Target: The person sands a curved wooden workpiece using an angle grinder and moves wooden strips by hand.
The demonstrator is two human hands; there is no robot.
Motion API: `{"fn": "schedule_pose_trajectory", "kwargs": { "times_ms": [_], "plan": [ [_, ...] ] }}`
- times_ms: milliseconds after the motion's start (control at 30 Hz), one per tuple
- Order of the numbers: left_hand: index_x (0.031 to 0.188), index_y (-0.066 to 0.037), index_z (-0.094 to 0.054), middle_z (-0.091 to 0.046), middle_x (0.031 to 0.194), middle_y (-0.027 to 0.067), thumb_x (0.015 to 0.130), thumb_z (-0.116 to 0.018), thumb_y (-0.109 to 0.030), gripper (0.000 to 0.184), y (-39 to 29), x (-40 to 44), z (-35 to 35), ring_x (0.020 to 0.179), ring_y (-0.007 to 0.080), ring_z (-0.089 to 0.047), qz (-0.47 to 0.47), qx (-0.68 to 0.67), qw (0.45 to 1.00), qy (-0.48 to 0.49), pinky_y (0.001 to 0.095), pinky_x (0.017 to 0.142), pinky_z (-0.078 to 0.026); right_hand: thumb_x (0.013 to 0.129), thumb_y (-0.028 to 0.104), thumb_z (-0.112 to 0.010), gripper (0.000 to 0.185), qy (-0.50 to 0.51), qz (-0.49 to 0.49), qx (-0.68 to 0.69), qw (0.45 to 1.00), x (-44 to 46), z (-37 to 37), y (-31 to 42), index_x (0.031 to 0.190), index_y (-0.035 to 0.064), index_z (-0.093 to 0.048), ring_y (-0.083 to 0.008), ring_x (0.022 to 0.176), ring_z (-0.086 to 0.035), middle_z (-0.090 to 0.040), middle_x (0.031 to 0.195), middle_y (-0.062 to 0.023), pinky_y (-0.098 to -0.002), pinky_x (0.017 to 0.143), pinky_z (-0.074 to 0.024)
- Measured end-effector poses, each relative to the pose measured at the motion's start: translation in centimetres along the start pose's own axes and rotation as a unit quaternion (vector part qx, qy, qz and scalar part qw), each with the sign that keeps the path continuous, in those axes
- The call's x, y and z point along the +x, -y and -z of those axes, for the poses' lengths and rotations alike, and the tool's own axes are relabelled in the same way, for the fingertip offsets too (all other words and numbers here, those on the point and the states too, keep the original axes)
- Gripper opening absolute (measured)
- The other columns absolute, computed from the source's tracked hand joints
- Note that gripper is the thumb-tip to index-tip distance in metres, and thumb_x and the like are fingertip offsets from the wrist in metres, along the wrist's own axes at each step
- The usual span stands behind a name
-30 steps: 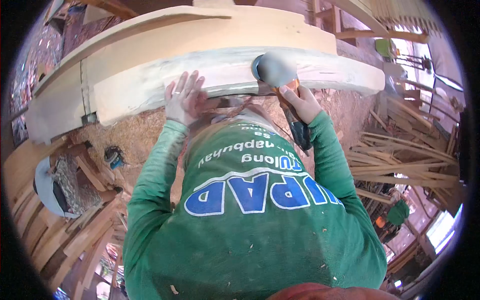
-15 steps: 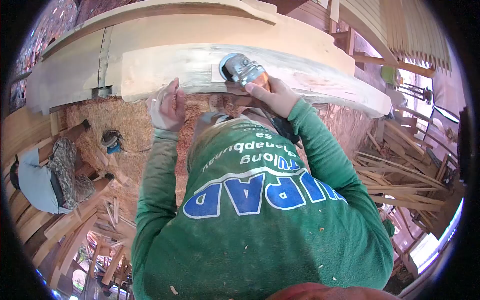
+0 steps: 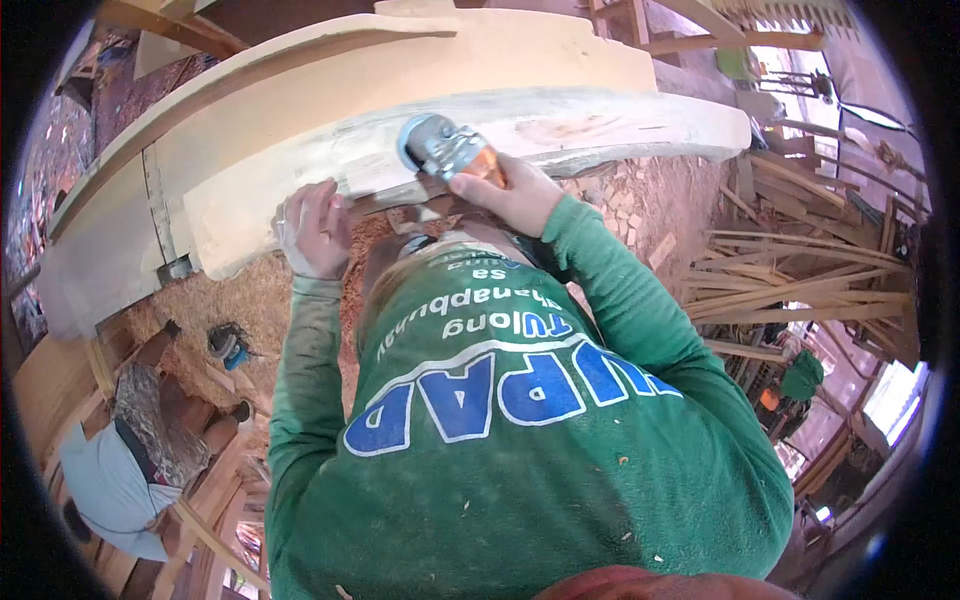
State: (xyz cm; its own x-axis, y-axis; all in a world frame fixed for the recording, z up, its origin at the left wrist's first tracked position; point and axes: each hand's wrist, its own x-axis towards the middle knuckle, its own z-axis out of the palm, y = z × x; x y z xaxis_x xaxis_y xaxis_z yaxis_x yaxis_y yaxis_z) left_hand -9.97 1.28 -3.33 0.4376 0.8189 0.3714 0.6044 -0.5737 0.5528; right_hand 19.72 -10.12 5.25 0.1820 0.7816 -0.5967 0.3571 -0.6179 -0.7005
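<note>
My right hand is wrapped around the orange body of an angle grinder with a silver head. Its round disc, at the left end, is tilted over the pale wooden board; whether it touches the surface I cannot tell. Grey-white smears run along the board's face. My left hand, dusted white, is at the board's near edge, left of the grinder. Its fingers are loosely bent and apart, with nothing visible in them.
Wood shavings cover the ground below the board. At the lower left a person in a light shirt bends near timber and a blue-ended power tool. Stacked wood strips lie at the right.
The view has shifted, so the board and the other person sit differently in it. My right hand and the grinder appear farther left. My left hand's fingers are more bent.
</note>
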Motion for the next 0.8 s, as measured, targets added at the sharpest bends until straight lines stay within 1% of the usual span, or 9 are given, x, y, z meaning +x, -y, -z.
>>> {"fn": "schedule_pose_trajectory", "kwargs": {
  "times_ms": [67, 100, 200, 367, 467, 567, 667, 700, 800],
  "plan": [
    [0.114, -0.014, -0.077, -0.071, 0.111, 0.0097, 0.096, -0.07, -0.027, 0.023, -1.6, 1.6, -1.0, 0.105, 0.0316, -0.066, -0.025, -0.014, 0.999, 0.021, 0.0466, 0.096, -0.047, 0.092, 0.064, -0.072, 0.081, -0.029, -0.006, 0.07, 0.997, -1.1, 1.8, -1.9, 0.132, -0.0064, -0.066, -0.0324, 0.115, -0.071, -0.074, 0.12, -0.0233, -0.0411, 0.104, -0.0524],
    [0.113, -0.015, -0.077, -0.071, 0.111, 0.0091, 0.096, -0.071, -0.027, 0.022, -2.4, 2.4, -1.7, 0.105, 0.0314, -0.066, -0.024, -0.02, 0.999, 0.031, 0.0467, 0.096, -0.047, 0.094, 0.055, -0.075, 0.075, -0.037, -0.024, 0.094, 0.995, -1.8, 3.0, -2.2, 0.137, -0.0042, -0.064, -0.0268, 0.116, -0.07, -0.074, 0.123, -0.0196, -0.0383, 0.104, -0.0524],
    [0.108, -0.016, -0.078, -0.072, 0.111, 0.0068, 0.093, -0.073, -0.028, 0.02, -4.3, 4.4, -4.1, 0.106, 0.0307, -0.066, -0.027, -0.033, 0.997, 0.067, 0.0472, 0.095, -0.046, 0.094, 0.051, -0.076, 0.071, -0.066, -0.043, 0.116, 0.99, -3.3, 5.8, -4.0, 0.138, -0.0032, -0.063, -0.0234, 0.115, -0.069, -0.073, 0.124, -0.0171, -0.036, 0.103, -0.0525],
    [0.103, -0.017, -0.077, -0.071, 0.107, 0.0025, 0.089, -0.078, -0.032, 0.02, -7.2, 6.8, -7.7, 0.105, 0.0295, -0.065, -0.065, 0.001, 0.986, 0.153, 0.0474, 0.092, -0.046, 0.094, 0.05, -0.077, 0.07, -0.068, -0.077, 0.128, 0.986, -5.2, 9.2, -6.1, 0.135, -0.0052, -0.065, -0.0209, 0.11, -0.069, -0.074, 0.12, -0.0152, -0.0355, 0.099, -0.0537],
    [0.099, -0.014, -0.077, -0.07, 0.104, 0.006, 0.087, -0.081, -0.035, 0.024, -8.5, 7.7, -9.0, 0.106, 0.031, -0.064, -0.111, 0.0, 0.977, 0.181, 0.0493, 0.091, -0.047, 0.093, 0.052, -0.077, 0.07, -0.081, -0.086, 0.122, 0.985, -5.2, 10.3, -8.6, 0.132, -0.0055, -0.066, -0.0215, 0.108, -0.07, -0.075, 0.117, -0.0158, -0.0364, 0.097, -0.0543],
    [0.092, -0.013, -0.076, -0.069, 0.097, 0.0063, 0.084, -0.085, -0.037, 0.027, -10.1, 8.5, -10.7, 0.095, 0.029, -0.065, -0.098, -0.015, 0.984, 0.15, 0.0477, 0.084, -0.049, 0.093, 0.052, -0.077, 0.07, -0.104, -0.066, 0.114, 0.986, -5.7, 11.6, -9.9, 0.131, -0.0061, -0.067, -0.0219, 0.107, -0.07, -0.075, 0.116, -0.0165, -0.037, 0.096, -0.0546],
    [0.088, -0.017, -0.075, -0.069, 0.096, 0.0018, 0.084, -0.083, -0.05, 0.034, -10.8, 9.2, -12.0, 0.092, 0.0258, -0.066, -0.014, -0.035, 0.969, 0.242, 0.0445, 0.086, -0.044, 0.093, 0.052, -0.077, 0.071, -0.121, -0.077, 0.114, 0.983, -6.4, 13.6, -11.5, 0.131, -0.0065, -0.066, -0.0224, 0.107, -0.07, -0.075, 0.117, -0.0168, -0.0371, 0.096, -0.0546],
    [0.081, -0.016, -0.072, -0.066, 0.088, 0.0012, 0.082, -0.084, -0.05, 0.036, -11.0, 9.4, -12.3, 0.085, 0.0254, -0.065, -0.032, -0.042, 0.973, 0.223, 0.0446, 0.083, -0.044, 0.093, 0.053, -0.076, 0.071, -0.127, -0.085, 0.117, 0.981, -6.6, 14.2, -11.7, 0.131, -0.0063, -0.067, -0.0227, 0.107, -0.07, -0.075, 0.116, -0.0168, -0.0372, 0.096, -0.0546],
    [0.076, -0.017, -0.069, -0.063, 0.083, 0.0011, 0.081, -0.086, -0.05, 0.038, -11.9, 9.7, -12.9, 0.083, 0.0253, -0.063, -0.018, -0.015, 0.977, 0.213, 0.0452, 0.081, -0.043, 0.094, 0.054, -0.076, 0.07, -0.13, -0.114, 0.159, 0.972, -7.5, 16.2, -12.3, 0.13, -0.0053, -0.067, -0.0221, 0.106, -0.07, -0.075, 0.115, -0.0158, -0.0368, 0.096, -0.0546]
  ]
}}
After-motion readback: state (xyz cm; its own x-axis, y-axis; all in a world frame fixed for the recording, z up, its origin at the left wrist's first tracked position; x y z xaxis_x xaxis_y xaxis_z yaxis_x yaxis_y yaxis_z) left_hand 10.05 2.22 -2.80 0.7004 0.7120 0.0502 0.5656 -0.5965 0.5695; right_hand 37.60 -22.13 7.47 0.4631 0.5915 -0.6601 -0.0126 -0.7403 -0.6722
